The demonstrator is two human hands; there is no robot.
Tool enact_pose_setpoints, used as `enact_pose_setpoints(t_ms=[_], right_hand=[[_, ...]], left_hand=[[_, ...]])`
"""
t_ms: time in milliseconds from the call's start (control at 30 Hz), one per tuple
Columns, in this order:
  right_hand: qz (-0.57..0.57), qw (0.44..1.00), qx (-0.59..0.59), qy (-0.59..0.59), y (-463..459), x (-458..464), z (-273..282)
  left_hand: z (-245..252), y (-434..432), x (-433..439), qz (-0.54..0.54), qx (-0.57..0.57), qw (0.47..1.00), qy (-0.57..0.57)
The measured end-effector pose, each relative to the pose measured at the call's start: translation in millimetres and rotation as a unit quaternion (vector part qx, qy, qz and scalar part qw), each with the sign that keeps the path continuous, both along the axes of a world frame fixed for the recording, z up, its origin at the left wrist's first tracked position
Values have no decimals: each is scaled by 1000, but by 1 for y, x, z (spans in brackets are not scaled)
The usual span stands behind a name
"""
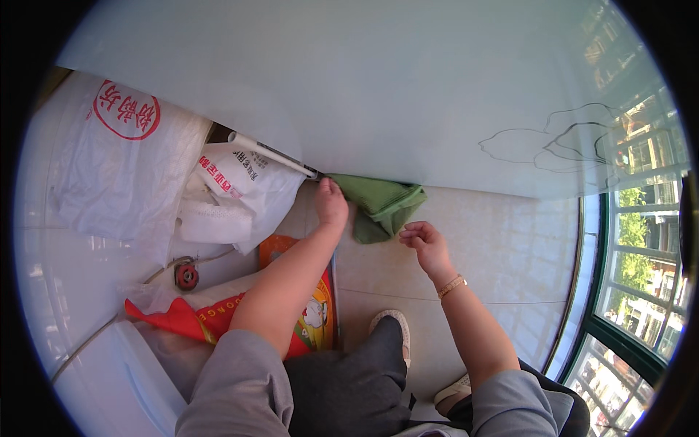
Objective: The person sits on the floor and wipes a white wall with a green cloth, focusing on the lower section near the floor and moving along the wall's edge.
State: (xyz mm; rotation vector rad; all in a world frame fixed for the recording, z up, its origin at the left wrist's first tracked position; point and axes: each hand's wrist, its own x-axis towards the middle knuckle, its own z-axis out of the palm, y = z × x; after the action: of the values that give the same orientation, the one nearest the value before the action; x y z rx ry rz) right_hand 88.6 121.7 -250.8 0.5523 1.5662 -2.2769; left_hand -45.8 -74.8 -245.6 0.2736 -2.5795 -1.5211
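Note:
My left hand (332, 205) pinches one corner of a green ribbed cloth (377, 202) at the lower edge of a large pale glossy panel (360, 98). The cloth hangs folded to the right of that hand, over the tiled floor. Just right of the cloth's lower fold is my right hand (426, 243), fingers bent and slightly apart, holding nothing. A bracelet or watch (452, 286) circles the right wrist. Close to the left fingertips ends a white tube (273, 155), lying slantwise along the panel's edge.
Two white plastic bags with printing, a larger bag (125, 169) and a smaller bag (273, 191), stand left. Near them are a floor pipe fitting (187, 275) and a red printed bag (322, 311). A green-framed window (617, 349) is at right. My shoe (403, 328) rests below.

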Motion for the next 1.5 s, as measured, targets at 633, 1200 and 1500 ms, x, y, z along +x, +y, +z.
enact_pose_setpoints(t_ms=[633,1200,1500], right_hand=[[-12,1000,3,7,1,-2,1],[-13,1000,-5,-8,3,0,5],[-7,1000,-9,-2,-1,0,6]], left_hand=[[11,-6,1,-96,-40,994,-13],[13,-12,-3,10,-62,996,60],[28,-10,-9,114,-19,990,84]])
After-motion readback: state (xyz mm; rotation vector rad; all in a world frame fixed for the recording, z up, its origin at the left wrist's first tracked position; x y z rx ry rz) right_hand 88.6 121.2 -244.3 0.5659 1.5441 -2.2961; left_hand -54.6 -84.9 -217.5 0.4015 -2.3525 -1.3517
